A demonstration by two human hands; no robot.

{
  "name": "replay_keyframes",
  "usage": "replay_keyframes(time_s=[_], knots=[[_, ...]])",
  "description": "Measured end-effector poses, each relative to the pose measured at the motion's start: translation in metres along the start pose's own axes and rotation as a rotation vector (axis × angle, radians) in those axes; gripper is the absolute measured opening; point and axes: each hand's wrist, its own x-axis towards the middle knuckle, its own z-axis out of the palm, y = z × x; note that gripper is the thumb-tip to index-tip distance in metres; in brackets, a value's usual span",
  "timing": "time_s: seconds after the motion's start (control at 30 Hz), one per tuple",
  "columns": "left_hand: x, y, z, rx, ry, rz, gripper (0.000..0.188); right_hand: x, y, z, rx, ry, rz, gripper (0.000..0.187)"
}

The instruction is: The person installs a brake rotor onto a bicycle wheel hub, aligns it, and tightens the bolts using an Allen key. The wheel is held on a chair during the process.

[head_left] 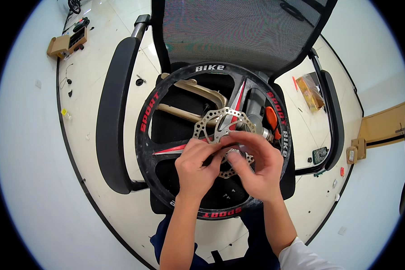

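Note:
A black spoked bike wheel (142, 143) lies flat on a chair seat, with a silver brake disc (205, 119) over its hub. My left hand (194, 167) and my right hand (262, 171) meet above the near part of the disc. Both are closed, thumbs and fingertips drawn together close to the hub. Whatever they pinch is hidden behind the fingers. My hands cover part of the disc and the hub. Several small screws (229, 194) show on the seat through the near gap between the spokes.
Under the wheel's far side are a beige frame-like part (202, 92), a grey power tool (255, 104) and an orange-handled tool (271, 117). The chair's armrests (117, 112) flank the wheel. Open boxes (69, 43) and small parts lie on the floor.

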Motion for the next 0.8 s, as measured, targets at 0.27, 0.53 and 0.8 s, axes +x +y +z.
replay_keyframes(time_s=[0.27, 0.53, 0.8], knots=[[-0.002, -0.002, 0.002, 0.055, 0.052, -0.027, 0.024, 0.001, -0.003, 0.008, 0.134, 0.188, 0.218, 0.026], [0.01, 0.006, -0.009, 0.078, -0.044, 0.141, 0.027, 0.0, 0.009, -0.006, -0.119, -0.016, 0.058, 0.029], [0.003, -0.003, -0.01, 0.024, -0.066, 0.034, 0.027, 0.003, 0.005, 0.002, -0.369, 0.029, -0.151, 0.028]])
